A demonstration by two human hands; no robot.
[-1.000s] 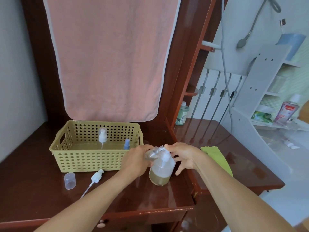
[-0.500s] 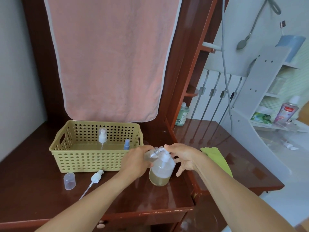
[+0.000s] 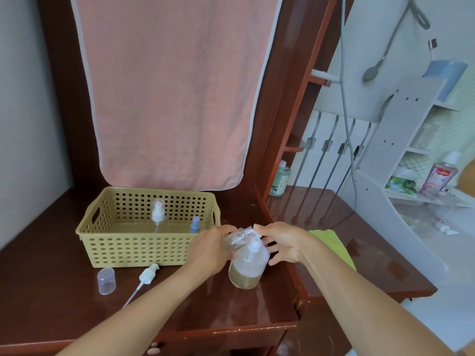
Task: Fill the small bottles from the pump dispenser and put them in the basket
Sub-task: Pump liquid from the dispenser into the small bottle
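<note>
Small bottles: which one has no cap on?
The small clear plastic bottle held by the left hand: its threaded neck is bare. The two in the yellow perforated basket wear a white pump top and a blue cap.

A pink towel hangs behind the dark wooden table. A green-tinted bottle stands on the table's right part, with a yellow-green cloth nearer. The white shelf unit holds a seemingly pink-labelled bottle.
</note>
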